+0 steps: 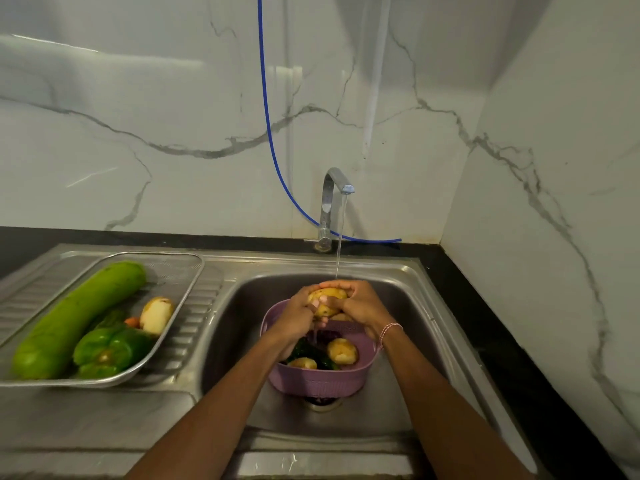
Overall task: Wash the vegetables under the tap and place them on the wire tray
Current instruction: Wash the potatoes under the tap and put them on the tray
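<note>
Water runs from the steel tap (334,188) onto a yellow potato (327,296). My left hand (297,315) and my right hand (360,306) both wrap around that potato above a purple basket (322,381) standing in the sink (408,323). Inside the basket lie two more potatoes (342,350) and some dark green vegetables, partly hidden by my left wrist. The wire tray (180,268) rests on the drainboard at left. It holds a long green gourd (78,318), green peppers (110,351), a potato (156,315) and a bit of carrot.
A blue hose (268,126) hangs down the marble wall and curls behind the tap. A black counter edge (485,323) runs along the right of the sink. The ribbed drainboard (194,341) shows between the tray and the basin.
</note>
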The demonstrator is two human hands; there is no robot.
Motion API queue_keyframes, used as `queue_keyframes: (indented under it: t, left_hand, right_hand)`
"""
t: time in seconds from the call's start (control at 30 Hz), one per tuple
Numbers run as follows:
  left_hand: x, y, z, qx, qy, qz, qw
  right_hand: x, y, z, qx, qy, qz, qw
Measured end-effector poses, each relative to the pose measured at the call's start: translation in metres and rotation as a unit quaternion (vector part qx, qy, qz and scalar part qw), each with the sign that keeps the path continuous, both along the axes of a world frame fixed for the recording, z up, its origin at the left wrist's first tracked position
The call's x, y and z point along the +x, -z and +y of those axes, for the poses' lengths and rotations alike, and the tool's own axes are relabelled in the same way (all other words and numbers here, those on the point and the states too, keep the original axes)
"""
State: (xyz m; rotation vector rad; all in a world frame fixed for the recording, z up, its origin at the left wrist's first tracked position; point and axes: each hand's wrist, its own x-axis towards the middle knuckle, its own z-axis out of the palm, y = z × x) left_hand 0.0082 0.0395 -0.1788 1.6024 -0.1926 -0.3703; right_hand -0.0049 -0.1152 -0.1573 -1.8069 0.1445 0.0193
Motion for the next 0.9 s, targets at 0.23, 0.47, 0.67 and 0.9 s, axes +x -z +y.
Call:
queue_keyframes:
  t: [0.23,0.47,0.67,0.9]
  left_hand:
    - [-0.011,-0.004,0.016,0.012,-0.028,-0.091,0.995]
    - [-0.008,-0.012,0.04,0.101,-0.058,-0.164,0.98]
    - [-0.013,-0.005,0.048,0.089,-0.073,-0.159,0.98]
    - [-0.017,-0.001,0.055,0.172,-0.003,-0.158,0.972]
  right_hand:
    - [-0.012,-0.042,0.006,-0.178,0.022,-0.058,0.982]
    - [-0.025,-0.083,0.014,-0.349,0.057,-0.183,0.917]
    - [-0.047,-0.064,0.026,-0.272,0.111,-0.241,0.925]
    - [-0.051,-0.012,0.034,-0.375,0.031,-0.08,0.923]
